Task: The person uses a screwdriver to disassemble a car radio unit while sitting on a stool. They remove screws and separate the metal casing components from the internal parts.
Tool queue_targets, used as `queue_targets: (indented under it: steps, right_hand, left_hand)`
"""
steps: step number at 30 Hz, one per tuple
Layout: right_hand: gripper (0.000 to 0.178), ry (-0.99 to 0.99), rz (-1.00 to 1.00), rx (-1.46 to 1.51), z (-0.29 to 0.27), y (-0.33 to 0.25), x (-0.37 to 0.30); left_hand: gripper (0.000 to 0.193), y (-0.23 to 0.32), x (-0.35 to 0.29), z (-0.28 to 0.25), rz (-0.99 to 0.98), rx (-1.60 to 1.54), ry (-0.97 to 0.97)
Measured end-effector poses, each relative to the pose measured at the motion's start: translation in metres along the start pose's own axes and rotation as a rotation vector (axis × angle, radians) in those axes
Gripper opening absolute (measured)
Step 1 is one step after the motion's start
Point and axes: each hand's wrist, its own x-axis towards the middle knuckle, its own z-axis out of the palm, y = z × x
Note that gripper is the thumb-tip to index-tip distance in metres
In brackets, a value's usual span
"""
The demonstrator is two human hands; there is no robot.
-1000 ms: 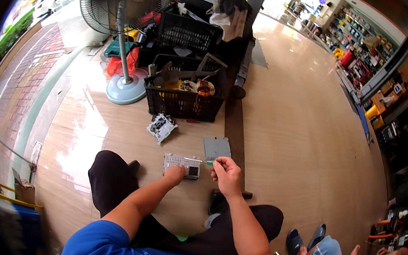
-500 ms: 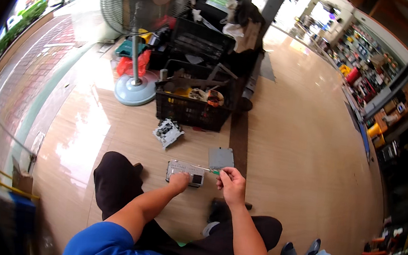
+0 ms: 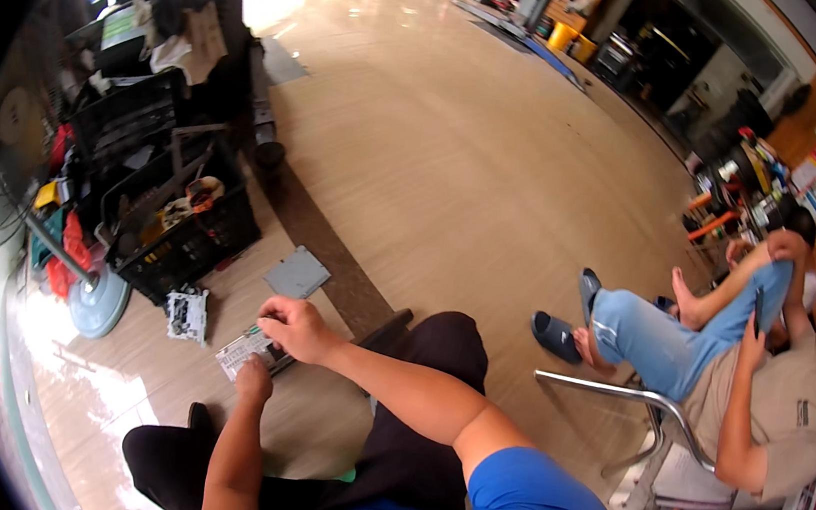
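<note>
A flat silver, box-shaped electronic unit point(image 3: 238, 349) with a pale label lies on the tiled floor in front of me. The closed fingers of my left hand point(image 3: 255, 379) grip its near edge. Just above the unit, my right hand point(image 3: 297, 329) is pinched around a small screwdriver, mostly hidden now; a bit of green shows by the fingertips. Beyond it lies a square grey metal plate point(image 3: 297, 272). A whitish frame-like part point(image 3: 187, 314) sits apart, left of the unit.
A black crate point(image 3: 178, 239) of tools and parts stands ahead left, beside a standing fan point(image 3: 95, 305). At right, a person in jeans point(image 3: 656, 329) sits by a metal chair armrest point(image 3: 614, 387); dark slippers point(image 3: 555, 335) lie on the floor.
My view has swung to the right, bringing the seated person fully in and shifting the crate and fan left. My right hand has come closer to my left, over the unit.
</note>
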Motion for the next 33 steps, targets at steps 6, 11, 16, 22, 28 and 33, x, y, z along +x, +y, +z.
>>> queue_targets:
  steps: [6,11,16,22,28,33]
  right_hand:
    - [0.012,-0.018,-0.010,-0.014,-0.004,-0.010,-0.007]
    - [0.015,-0.016,-0.007,-0.054,-0.006,-0.012,-0.007]
    - [0.014,-0.031,-0.058,-0.050,-0.001,-0.002,-0.005]
    - [0.012,-0.028,0.036,0.000,0.001,-0.006,-0.008]
    - [0.011,-0.077,0.116,0.024,0.002,-0.009,-0.008]
    - [0.013,-0.070,0.129,0.026,0.004,-0.011,-0.009]
  left_hand:
    - [0.017,-0.006,0.007,0.006,0.061,0.058,-0.027]
    - [0.017,-0.011,0.011,0.012,0.106,0.112,-0.021]
    - [0.018,-0.015,0.008,0.008,0.127,0.138,-0.006]
    - [0.025,-0.018,0.004,0.010,0.083,0.110,-0.023]
    - [0.024,-0.020,0.004,0.009,0.045,0.015,-0.017]
    - [0.023,-0.024,0.004,0.019,0.065,-0.016,0.035]
